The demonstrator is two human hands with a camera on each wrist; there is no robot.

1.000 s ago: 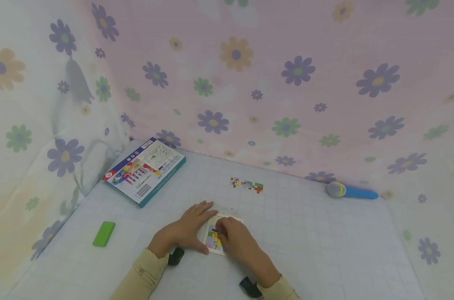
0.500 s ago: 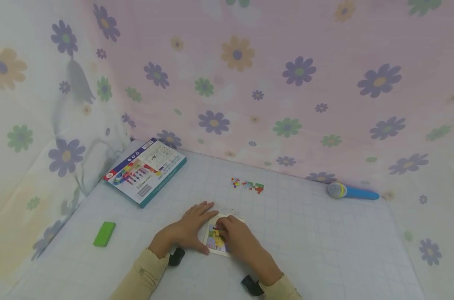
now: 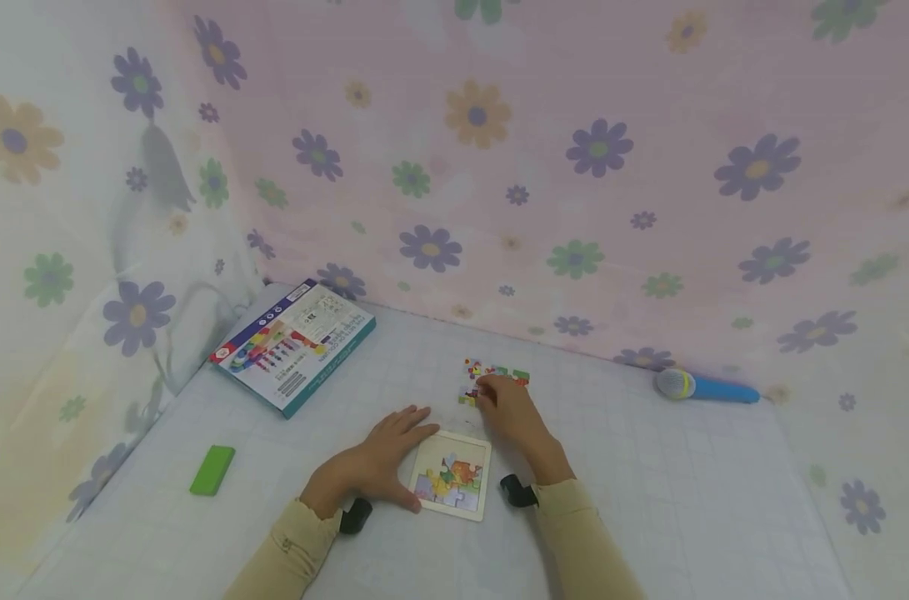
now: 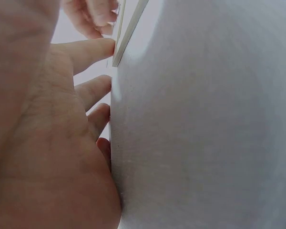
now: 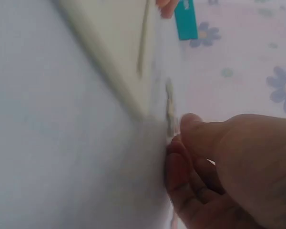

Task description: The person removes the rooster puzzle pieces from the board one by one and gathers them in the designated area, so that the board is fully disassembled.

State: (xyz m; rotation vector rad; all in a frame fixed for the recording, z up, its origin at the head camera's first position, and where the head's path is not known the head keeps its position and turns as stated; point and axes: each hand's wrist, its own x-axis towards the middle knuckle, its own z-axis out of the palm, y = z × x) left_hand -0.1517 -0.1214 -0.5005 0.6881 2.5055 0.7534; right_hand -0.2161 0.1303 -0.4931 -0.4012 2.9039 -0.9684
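A square white puzzle tray [image 3: 486,483] holds several joined pieces [image 3: 454,482] in its lower part. My left hand [image 3: 375,462] lies spread at the tray's left edge, thumb at the lower corner and index finger at the upper one; in the left wrist view the same hand [image 4: 62,129] touches the tray's side [image 4: 128,36]. Beyond the tray, my right hand [image 3: 517,417] pinches a small colourful piece [image 3: 468,396] low over the table, just in front of a row of loose pieces [image 3: 472,367]. Curled fingers and thumb of this hand [image 5: 209,167] meet in the right wrist view.
A flat picture box [image 3: 292,346] lies at the back left, with a green block [image 3: 212,470] in front of it. Near the back right edge rests a blue toy microphone [image 3: 724,389]. Flowered cloth [image 3: 529,158] hangs behind the table.
My right hand has moved from over the tray to the loose pieces behind it, and a piece now shows at its fingertips there. More of the tray is uncovered. The left hand stays put.
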